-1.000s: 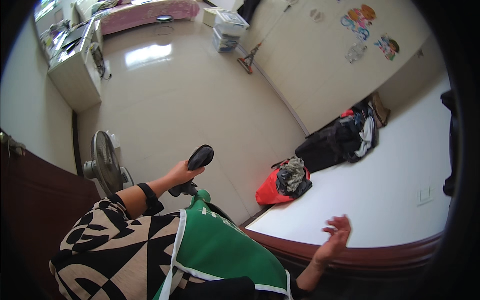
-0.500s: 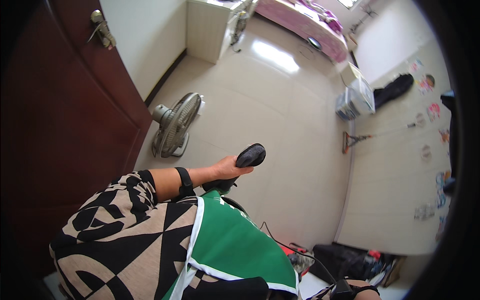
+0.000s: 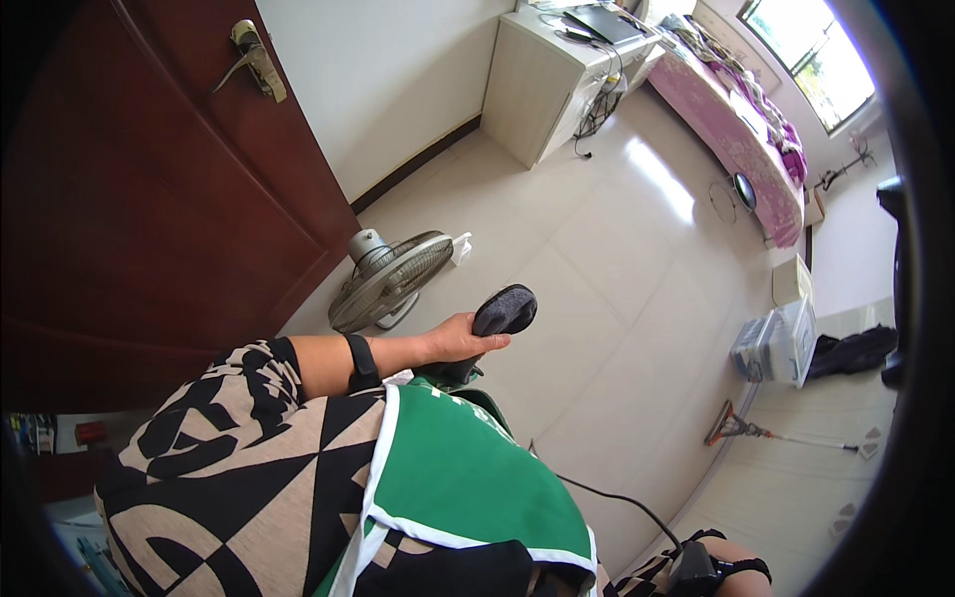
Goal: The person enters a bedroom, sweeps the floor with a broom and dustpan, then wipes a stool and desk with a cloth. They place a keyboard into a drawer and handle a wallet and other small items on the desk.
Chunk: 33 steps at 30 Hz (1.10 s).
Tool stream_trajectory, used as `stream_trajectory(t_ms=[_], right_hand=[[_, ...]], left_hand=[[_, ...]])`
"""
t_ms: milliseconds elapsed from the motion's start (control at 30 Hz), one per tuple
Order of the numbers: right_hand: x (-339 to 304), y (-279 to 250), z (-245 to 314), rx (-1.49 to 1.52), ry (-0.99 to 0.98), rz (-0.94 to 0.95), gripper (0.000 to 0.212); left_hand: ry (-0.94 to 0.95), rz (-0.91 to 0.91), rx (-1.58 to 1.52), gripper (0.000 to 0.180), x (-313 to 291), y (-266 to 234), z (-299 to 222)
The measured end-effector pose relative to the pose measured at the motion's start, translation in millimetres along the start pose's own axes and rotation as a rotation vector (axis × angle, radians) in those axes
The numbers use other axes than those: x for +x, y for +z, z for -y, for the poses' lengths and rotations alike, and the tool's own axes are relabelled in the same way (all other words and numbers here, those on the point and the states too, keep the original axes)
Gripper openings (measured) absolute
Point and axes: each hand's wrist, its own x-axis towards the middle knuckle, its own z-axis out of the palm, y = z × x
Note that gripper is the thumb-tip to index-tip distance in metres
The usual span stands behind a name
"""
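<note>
My left hand (image 3: 460,338) is closed round a dark grey slipper (image 3: 507,310), held out in front of my body above the floor. The slipper has a soft grey surface and a black rim. My thumb lies along its near side, while the fingers are mostly hidden behind it. More dark stuff shows just below the hand, partly covered by the green apron (image 3: 468,478); I cannot tell what it is. At the lower right only part of my right arm shows, with a black device and a cable; the right hand is out of the picture.
A grey fan (image 3: 393,284) stands on the tiled floor, beside the dark red door (image 3: 169,199). Further off are a desk (image 3: 542,95) with hanging cables and a bed (image 3: 716,149) with a pink cover. Plastic boxes (image 3: 781,343) and an orange-headed mop (image 3: 731,426) lie along the right wall.
The view has swung up and to the right, bringing the window and desk top in. My left hand keeps hold of the slipper in nearly the same place.
</note>
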Motion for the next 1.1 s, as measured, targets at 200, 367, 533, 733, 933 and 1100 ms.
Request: stream_trajectory(t_ms=[200, 367, 533, 733, 933, 1100], right_hand=[[37.4, 26.7, -86.3, 0.064, -0.015, 0.028, 0.052], [74.6, 52.4, -154.1, 0.071, -0.036, 0.032, 0.052], [108.0, 63.5, -216.8, 0.056, -0.027, 0.032, 0.052], [128.9, 60.5, -278.3, -0.014, 0.035, 0.009, 0.052], [134.4, 48.3, -358.2, 0.009, 0.071, 0.014, 0.052], [139.9, 19.4, -448.7, 0.052, 0.090, 0.001, 0.052]], left_hand=[[-0.006, -0.064, -0.060, 0.043, 63.7, -20.0, -24.3], [0.029, -0.064, -0.044, 0.041, 132.8, -49.7, -58.0], [0.052, -0.038, -0.087, 0.042, 204.2, -71.9, -103.3], [0.004, -0.010, -0.053, 0.041, 268.3, -89.7, -135.5], [0.060, -0.087, -0.109, 0.043, 341.1, -90.3, -158.7], [0.048, -0.158, -0.083, 0.040, 409.4, -81.9, -191.0]])
